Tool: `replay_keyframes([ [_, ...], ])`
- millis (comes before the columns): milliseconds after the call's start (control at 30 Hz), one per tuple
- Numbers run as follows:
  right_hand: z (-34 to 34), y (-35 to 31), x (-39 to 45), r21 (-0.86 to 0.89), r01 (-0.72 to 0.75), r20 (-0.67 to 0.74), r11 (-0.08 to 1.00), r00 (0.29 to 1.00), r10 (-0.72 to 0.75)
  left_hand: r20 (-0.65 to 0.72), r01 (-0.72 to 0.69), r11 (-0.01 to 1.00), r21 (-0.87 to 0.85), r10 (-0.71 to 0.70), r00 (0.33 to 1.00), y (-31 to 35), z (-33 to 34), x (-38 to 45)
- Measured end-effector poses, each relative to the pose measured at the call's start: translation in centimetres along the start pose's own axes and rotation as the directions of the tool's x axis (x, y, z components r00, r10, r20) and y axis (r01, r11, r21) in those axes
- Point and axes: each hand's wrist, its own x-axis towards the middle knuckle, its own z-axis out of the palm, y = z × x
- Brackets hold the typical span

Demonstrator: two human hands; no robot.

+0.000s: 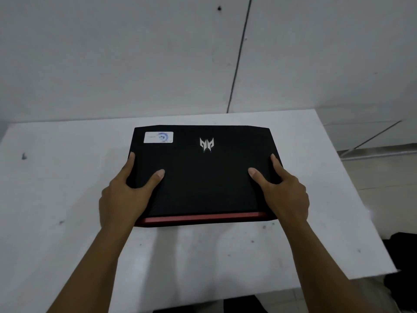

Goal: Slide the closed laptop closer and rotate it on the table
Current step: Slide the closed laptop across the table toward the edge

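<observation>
A closed black laptop (204, 177) lies flat on the white table (56, 199), its red hinge strip along the near edge. A silver logo and a white sticker sit on the lid toward the far edge. My left hand (126, 195) grips the laptop's left side, thumb on the lid and fingers wrapped along the edge. My right hand (284, 193) grips the right side the same way, thumb on top.
The white table's far edge meets a pale grey wall (135, 53) with a dark vertical seam. The table's right edge runs diagonally; beyond it are floor tiles (383, 177) and a dark object (404, 247) at the lower right.
</observation>
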Motion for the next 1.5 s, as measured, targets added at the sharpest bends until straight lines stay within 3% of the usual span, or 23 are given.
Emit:
replay_keyframes([
  [300,6.4,0.3,-6.8,0.054,0.001,-0.037,0.999,0.999,0.001,-0.038,-0.02,0.999,-0.036,0.018,0.999,-8.7,-2.8,-1.3],
  [667,12.6,6.4,-8.2,0.144,0.079,-0.08,0.986,0.994,-0.069,-0.119,-0.064,0.995,-0.082,0.054,0.991,-16.2,1.7,-3.3],
  [1133,14.5,12.7,-11.8,0.241,0.259,-0.17,0.935,0.96,-0.222,-0.205,-0.156,0.981,-0.118,0.13,0.97,-21.9,3.9,-9.5],
  [1500,14.3,13.9,-14.0,0.195,0.261,-0.164,0.945,0.959,-0.231,-0.183,-0.154,0.985,-0.074,0.138,0.973,-23.3,3.9,-11.3],
])
